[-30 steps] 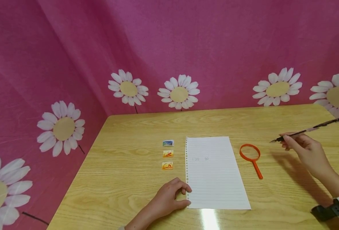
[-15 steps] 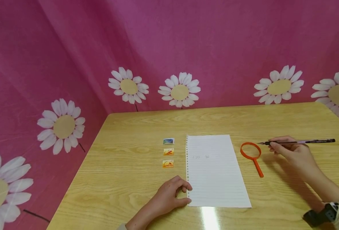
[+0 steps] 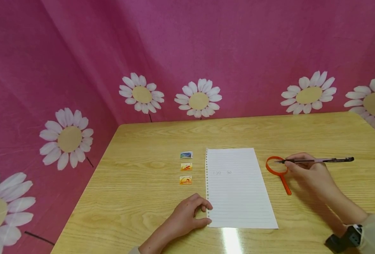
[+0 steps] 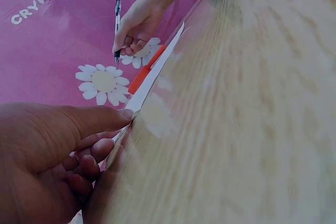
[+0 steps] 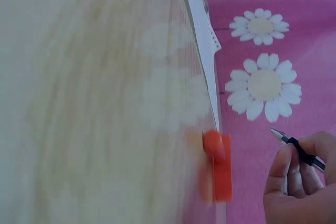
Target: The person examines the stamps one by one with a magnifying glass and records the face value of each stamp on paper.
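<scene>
My right hand (image 3: 316, 176) pinches a black pen (image 3: 327, 160) near its tip, above the table. In the head view the metal pen point overlaps the lens of an orange-red magnifying glass (image 3: 283, 183) lying to the right of the paper. The right wrist view shows the pen (image 5: 296, 149) between thumb and fingers. A lined sheet of paper (image 3: 241, 197) with holes down its left edge bears handwritten numbers. My left hand (image 3: 185, 217) rests at the sheet's lower left edge, thumb and fingertips touching the margin, other fingers loosely bent.
Left of the paper, small stamps lie in a column: a blue one (image 3: 186, 155), a yellow-orange one (image 3: 186, 167) and another yellow-orange one (image 3: 185, 180). A pink curtain (image 3: 238, 46) with white daisies stands behind the wooden table (image 3: 136, 183).
My right hand has moved left with the pen, bringing the tip from right of the magnifying glass to over its lens. The pen has swung nearly level. The left hand stays at the paper.
</scene>
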`<state>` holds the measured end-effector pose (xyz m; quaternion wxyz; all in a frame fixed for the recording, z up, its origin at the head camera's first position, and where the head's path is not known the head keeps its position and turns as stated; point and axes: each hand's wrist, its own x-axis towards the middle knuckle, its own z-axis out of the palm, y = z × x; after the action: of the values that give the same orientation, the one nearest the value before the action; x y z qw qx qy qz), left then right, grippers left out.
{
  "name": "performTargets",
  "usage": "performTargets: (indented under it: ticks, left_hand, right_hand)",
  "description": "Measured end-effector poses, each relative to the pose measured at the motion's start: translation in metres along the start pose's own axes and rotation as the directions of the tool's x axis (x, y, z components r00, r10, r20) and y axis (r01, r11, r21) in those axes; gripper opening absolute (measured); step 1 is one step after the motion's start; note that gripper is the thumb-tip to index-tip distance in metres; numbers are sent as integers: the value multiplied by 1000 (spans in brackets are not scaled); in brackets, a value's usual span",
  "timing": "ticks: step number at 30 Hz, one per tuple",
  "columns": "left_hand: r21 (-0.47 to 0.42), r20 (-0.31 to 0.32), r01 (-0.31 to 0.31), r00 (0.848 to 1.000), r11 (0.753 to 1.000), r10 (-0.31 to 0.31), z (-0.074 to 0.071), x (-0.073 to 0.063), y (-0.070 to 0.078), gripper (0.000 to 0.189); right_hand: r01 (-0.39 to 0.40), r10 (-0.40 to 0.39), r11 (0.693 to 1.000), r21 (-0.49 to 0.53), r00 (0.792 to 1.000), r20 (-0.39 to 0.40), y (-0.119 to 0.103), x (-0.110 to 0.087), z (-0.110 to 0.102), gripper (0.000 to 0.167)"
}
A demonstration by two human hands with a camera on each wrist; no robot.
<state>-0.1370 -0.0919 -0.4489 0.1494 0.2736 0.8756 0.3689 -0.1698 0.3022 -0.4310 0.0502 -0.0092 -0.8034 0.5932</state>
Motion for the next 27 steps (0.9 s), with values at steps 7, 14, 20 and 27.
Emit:
performTargets:
  ticks: [7, 14, 20, 27]
  left_hand:
    - [-3, 1, 4, 1000, 1000, -4, 0, 0, 1, 22]
    - [4, -1, 3, 1000, 1000, -3, -1, 0, 1, 22]
    - [-5, 3, 7, 1000, 1000, -7, -1, -1, 0, 22]
    - [3, -7, -3, 1000, 1000, 3, 0, 0, 0, 22]
  right_hand:
    - [-56, 57, 998, -11, 998, 40, -8, 1, 16, 7]
    - [-79, 76, 997, 27, 994, 74, -15, 4, 36, 5]
    - [-105, 96, 992, 68, 987, 130, -23, 7, 59, 4]
    - [-118, 117, 993, 1, 985, 126, -28, 9, 76, 13]
